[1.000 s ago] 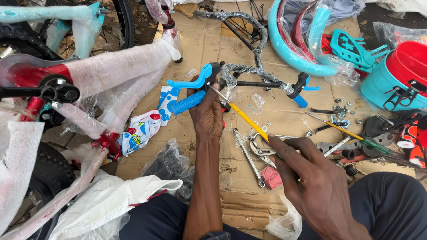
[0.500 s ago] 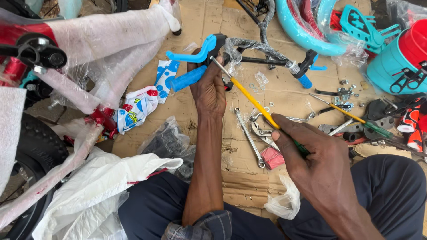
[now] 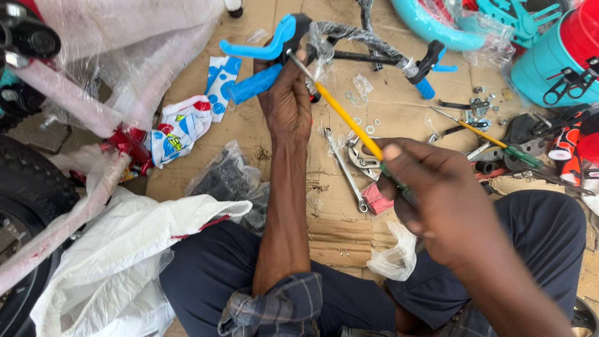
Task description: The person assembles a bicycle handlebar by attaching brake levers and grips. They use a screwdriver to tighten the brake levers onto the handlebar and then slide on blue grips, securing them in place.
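Flattened cardboard (image 3: 399,118) covers the floor where the person sits, strewn with bicycle parts, plastic wrap and loose washers. The left hand (image 3: 287,103) is closed over the handlebar (image 3: 368,43) just behind its blue grip (image 3: 253,84), with the blue brake lever (image 3: 259,47) jutting out beyond the knuckles; the fingers curl round the bar and pin it to the cardboard. The right hand (image 3: 437,193), nearer the person's lap, pinches the green handle of a yellow-shafted screwdriver (image 3: 340,109), fingers pressed together around it. The tool's long axis runs on a slant, up and away from the right hand toward the left, and its tip meets the black clamp at the lever's base, right against the left hand's fingertips. So the left hand is the one at the fitting, while the right works from the far end of the shaft. Between the two hands a silver spanner (image 3: 346,171) lies on the cardboard, and a second screwdriver (image 3: 486,137) rests farther off to the right hand's outer side.
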